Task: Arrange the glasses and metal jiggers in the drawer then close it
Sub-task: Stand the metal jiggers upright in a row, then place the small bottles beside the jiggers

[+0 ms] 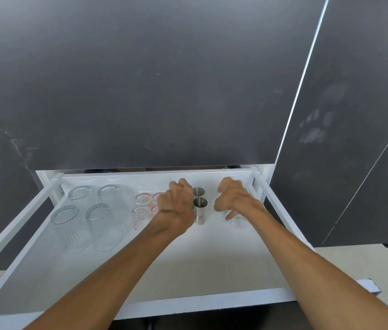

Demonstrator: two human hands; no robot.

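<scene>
The white drawer [212, 303] is pulled out. At its left stand several ribbed clear glasses [103, 226], upside down. Several small pink-rimmed glasses [142, 208] sit in the middle, partly hidden by my left hand [176, 206]. That hand hovers with loosely curled fingers just left of two metal jiggers [200, 208], which stand upright one behind the other. My right hand [233, 198] is curled over small clear glasses [239, 221] at the right. A fingertip touches one of them, but any grip is hidden.
A dark cabinet front [152, 91] rises behind the drawer, with a tall dark door [343, 139] on the right. The drawer's white side rails [14, 225] run along both sides. Pale floor [354, 263] shows at the right.
</scene>
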